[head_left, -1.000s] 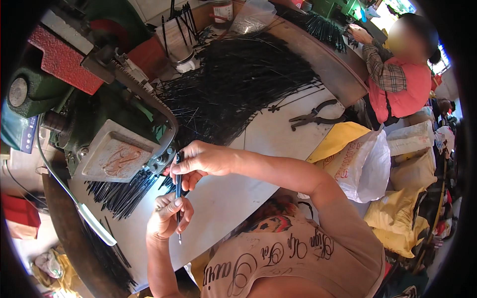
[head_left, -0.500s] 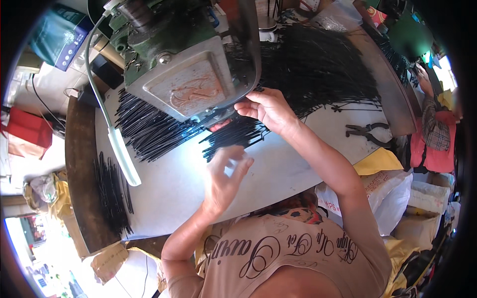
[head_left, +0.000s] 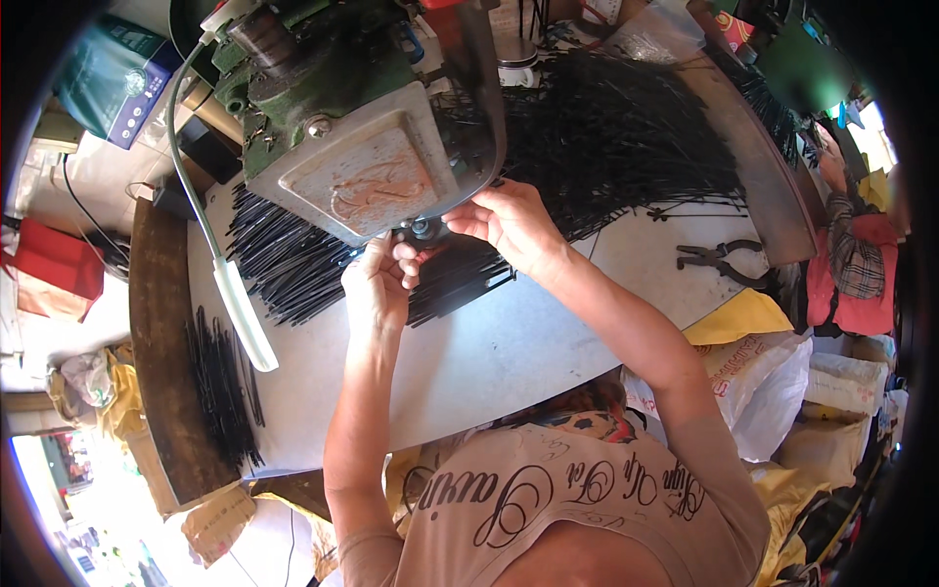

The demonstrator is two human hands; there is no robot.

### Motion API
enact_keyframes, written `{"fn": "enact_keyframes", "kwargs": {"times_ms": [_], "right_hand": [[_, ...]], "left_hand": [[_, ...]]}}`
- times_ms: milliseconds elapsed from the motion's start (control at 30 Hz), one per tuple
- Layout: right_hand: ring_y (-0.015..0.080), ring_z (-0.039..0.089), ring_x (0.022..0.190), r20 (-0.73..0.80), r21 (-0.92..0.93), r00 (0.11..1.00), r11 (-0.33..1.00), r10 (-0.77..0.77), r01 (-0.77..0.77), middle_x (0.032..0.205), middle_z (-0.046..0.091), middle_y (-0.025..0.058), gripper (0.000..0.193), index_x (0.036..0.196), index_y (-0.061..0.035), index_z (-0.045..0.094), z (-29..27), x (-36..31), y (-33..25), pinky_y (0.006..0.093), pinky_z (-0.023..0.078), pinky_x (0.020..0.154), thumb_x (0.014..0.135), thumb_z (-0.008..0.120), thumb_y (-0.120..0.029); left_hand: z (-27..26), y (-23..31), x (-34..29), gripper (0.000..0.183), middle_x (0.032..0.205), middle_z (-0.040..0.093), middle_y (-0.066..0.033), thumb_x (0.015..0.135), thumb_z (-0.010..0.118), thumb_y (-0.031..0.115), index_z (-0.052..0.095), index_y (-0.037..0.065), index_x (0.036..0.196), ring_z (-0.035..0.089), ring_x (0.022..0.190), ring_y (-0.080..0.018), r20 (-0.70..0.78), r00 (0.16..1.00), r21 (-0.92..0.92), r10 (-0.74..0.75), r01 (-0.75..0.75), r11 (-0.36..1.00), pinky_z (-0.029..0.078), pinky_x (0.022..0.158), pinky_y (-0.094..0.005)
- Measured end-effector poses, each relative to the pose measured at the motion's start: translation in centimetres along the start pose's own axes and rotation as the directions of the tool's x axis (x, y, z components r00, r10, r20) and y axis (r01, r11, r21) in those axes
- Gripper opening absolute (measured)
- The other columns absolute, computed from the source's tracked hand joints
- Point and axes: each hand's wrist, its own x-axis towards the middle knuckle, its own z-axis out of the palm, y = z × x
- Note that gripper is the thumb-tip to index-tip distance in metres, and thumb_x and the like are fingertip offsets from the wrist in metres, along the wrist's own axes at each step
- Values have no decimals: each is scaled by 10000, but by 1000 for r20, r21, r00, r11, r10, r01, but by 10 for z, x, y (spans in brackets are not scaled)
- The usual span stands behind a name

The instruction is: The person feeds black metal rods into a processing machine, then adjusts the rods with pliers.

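A green industrial machine (head_left: 308, 78) with a pale, scuffed front cover stands over the white worktable (head_left: 509, 338). Just under the cover's lower edge, my left hand (head_left: 380, 284) has its fingers curled together in a pinch; whatever lies between them is hidden. My right hand (head_left: 514, 227) reaches the machine's right side, thumb and fingers pressed together, and what they grip is too small to make out. Beside my left hand lie thin black rods (head_left: 289, 269) in a bundle, and shorter black rods (head_left: 460, 284) lie between the two hands.
A large heap of thin black rods (head_left: 626, 137) covers the table's far right. Pliers (head_left: 722, 261) with dark handles lie near the right edge. A white lamp (head_left: 243, 313) on a bent arm hangs at left, near another rod pile (head_left: 220, 391). Another person's sleeve (head_left: 856, 254) shows at far right.
My left hand has moved up from above the table to the machine's lower edge, and its fingers have closed. My right hand has shifted slightly left and down.
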Motion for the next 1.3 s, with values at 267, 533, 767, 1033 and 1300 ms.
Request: {"fn": "enact_keyframes", "kwargs": {"times_ms": [267, 533, 767, 1033, 1300], "right_hand": [[234, 606, 806, -31, -4, 999, 1000, 19, -19, 913, 586, 164, 160, 925, 58, 539, 4, -3, 1, 340, 527, 731, 855, 489, -76], [234, 599, 833, -28, 24, 1000, 1000, 4, -3, 922, 582, 160, 181, 931, 56, 537, 1, -7, 2, 347, 515, 763, 865, 490, -106], [233, 594, 850, -24, 40, 1000, 999, -10, 11, 928, 581, 159, 189, 932, 51, 543, -2, -7, 3, 347, 507, 783, 870, 486, -118], [241, 596, 853, -31, 49, 999, 999, 12, -11, 922, 584, 159, 194, 931, 48, 542, -1, -6, 8, 347, 502, 793, 872, 484, -128], [231, 617, 750, -68, -85, 996, 994, 62, -67, 892, 593, 159, 229, 938, 65, 545, -19, -10, -9, 316, 524, 659, 841, 540, -142]], "left_hand": [[-3, -1, 1, 215, 623, 567, -85, 854, 509, 193, 523, -19, 820, 501, 480, -142, 11, 999, 21, 36, -36, 999, 343, 415, -225], [5, -2, -4, 228, 612, 571, -99, 859, 505, 187, 527, -36, 819, 505, 473, -147, -24, 998, 41, 52, -51, 998, 338, 404, -222], [11, -5, -5, 232, 615, 575, -102, 861, 502, 182, 530, -42, 808, 507, 473, -150, -28, 996, 35, 86, -85, 996, 343, 403, -223], [6, -6, -6, 240, 618, 578, -104, 859, 511, 194, 528, -40, 809, 505, 465, -153, -53, 997, 28, 61, -60, 998, 344, 404, -231], [17, -13, -10, 225, 636, 587, -93, 855, 528, 208, 539, -17, 845, 494, 481, -116, -114, 989, 64, 94, -87, 994, 340, 404, -200]]}}
